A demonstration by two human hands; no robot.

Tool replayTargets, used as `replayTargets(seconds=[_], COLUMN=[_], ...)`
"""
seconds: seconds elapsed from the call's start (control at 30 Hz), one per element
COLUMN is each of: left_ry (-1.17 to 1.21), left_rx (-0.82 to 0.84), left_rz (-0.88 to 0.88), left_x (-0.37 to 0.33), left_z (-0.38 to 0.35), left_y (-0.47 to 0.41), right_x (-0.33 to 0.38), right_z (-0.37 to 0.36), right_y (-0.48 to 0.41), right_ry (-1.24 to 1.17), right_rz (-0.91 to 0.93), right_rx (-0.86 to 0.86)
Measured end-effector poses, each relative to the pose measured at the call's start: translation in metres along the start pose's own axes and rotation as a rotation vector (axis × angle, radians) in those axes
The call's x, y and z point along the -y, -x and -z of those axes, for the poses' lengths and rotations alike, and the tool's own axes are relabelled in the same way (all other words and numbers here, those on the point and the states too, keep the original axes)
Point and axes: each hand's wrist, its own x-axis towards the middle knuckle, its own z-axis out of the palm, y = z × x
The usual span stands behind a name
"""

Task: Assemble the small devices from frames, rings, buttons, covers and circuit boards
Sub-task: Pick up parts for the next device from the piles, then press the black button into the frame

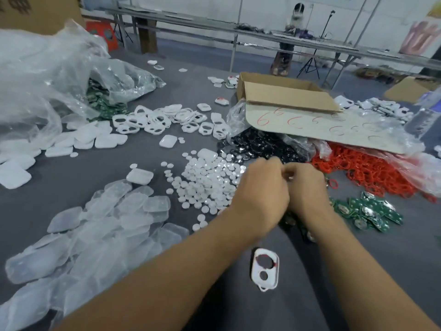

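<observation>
Meeting fingertip to fingertip, my left hand [262, 187] and right hand [307, 185] make one curled grip; I cannot tell what it pinches. Behind the grip, towards me, lies a frame [265, 271] with only a red ring [267, 255] fitted. The buttons [205, 180] to the left and the circuit boards [367, 211] to the right are still loose: early, I judge.

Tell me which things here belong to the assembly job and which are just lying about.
Job: white two-hole plastic frame; heap of white round buttons; pile of red rubber rings; green circuit boards; clear plastic covers.
Lying about: open cardboard box; crumpled clear plastic bag; cardboard sheet with red scribbles.
</observation>
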Motion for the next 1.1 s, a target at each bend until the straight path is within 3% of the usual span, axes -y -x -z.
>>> replayTargets(seconds=[0.13,0.23,0.43,0.6,0.83,0.93,1.1], left_ry=[-0.317,-0.422,0.094,0.520,0.740,0.760,0.878], left_rx=[0.070,0.208,0.171,0.151,0.233,0.223,0.192], left_rz=[0.007,0.036,0.185,0.196,0.087,0.079,0.113], left_x=[0.011,0.027,0.046,0.038,0.026,0.023,0.020], left_z=[-0.017,-0.023,-0.021,0.007,0.062,0.070,0.066], left_y=[-0.068,-0.091,-0.101,-0.078,0.014,0.051,0.090], right_x=[0.003,0.002,-0.009,-0.003,0.014,0.013,0.007], right_z=[-0.019,-0.033,-0.045,-0.016,0.034,0.044,0.043], right_y=[-0.031,-0.042,-0.050,-0.041,0.064,0.098,0.127], right_ry=[0.164,0.125,0.157,-0.437,-1.395,-1.515,-1.468], right_rz=[0.021,0.002,0.021,-0.095,-0.301,-0.336,-0.249], right_rx=[0.111,0.064,-0.002,0.051,0.407,0.452,0.467])
